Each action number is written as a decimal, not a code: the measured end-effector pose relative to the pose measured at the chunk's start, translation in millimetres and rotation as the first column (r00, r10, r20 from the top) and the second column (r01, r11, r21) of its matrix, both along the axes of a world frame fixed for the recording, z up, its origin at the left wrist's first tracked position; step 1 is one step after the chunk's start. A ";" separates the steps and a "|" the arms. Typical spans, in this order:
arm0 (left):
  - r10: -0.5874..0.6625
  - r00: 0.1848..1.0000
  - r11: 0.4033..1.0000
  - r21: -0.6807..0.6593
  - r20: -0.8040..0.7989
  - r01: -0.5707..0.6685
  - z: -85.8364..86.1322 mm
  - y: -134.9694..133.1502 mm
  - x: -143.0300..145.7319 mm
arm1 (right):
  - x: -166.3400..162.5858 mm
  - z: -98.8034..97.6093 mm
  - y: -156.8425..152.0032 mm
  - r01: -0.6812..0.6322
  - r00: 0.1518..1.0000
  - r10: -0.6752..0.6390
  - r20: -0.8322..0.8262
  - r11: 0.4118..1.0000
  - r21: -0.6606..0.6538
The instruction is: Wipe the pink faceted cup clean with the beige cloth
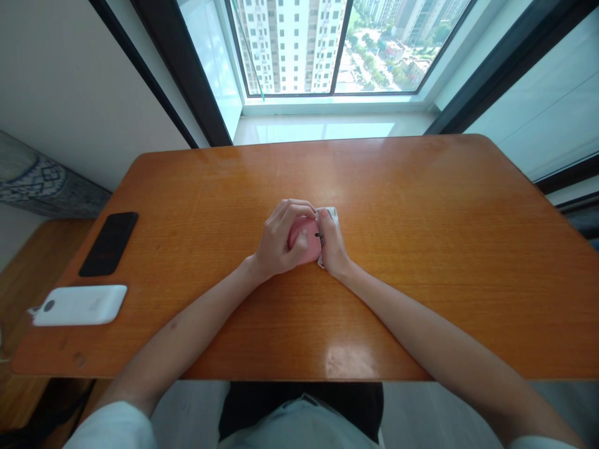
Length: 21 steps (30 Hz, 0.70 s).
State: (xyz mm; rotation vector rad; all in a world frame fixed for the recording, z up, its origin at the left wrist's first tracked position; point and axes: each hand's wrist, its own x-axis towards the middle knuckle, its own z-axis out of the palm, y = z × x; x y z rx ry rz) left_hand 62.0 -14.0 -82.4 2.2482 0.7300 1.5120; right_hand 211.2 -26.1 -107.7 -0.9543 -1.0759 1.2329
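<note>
Near the middle of the table, my left hand (287,240) curls around a small pink object with rounded edges (307,242). Its exact kind does not show. Close against its right side, my right hand (331,240) grips a thin whitish piece (333,215), with the thumb lying along it. That piece sticks out above and below my fingers, and I cannot tell what it is. A tiny dark part (319,235) shows between the pink object and my right thumb. My fingers hide much of both things.
On the left of the wooden table (421,249) lie a black phone (108,244) and a white slab-like device (82,305) with a round dark spot. A window (327,47) with a sill stands beyond the far edge. Patterned fabric (47,178) is at the far left.
</note>
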 end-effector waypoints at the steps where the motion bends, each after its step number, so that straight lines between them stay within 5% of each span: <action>1: -0.003 1.000 0.999 -0.053 0.010 0.004 2.3 -1.2 0.9 | 0.1 -1.0 -0.1 -0.006 1.000 0.006 -0.005 1.000 0.001; 5: 0.008 0.998 0.945 -0.328 0.060 0.012 12.2 -3.7 4.5 | 0.6 -1.6 -1.4 -0.035 0.999 0.034 -0.015 0.999 -0.035; 10: 0.079 0.989 0.729 -0.683 0.124 0.028 19.3 2.9 2.7 | 2.8 5.0 -6.6 -0.059 0.995 0.060 0.084 0.998 -0.010; 21: -0.021 1.000 0.639 -0.769 0.015 0.025 26.9 32.5 -6.4 | 4.3 6.4 -9.9 -0.053 0.983 0.043 0.180 0.997 0.055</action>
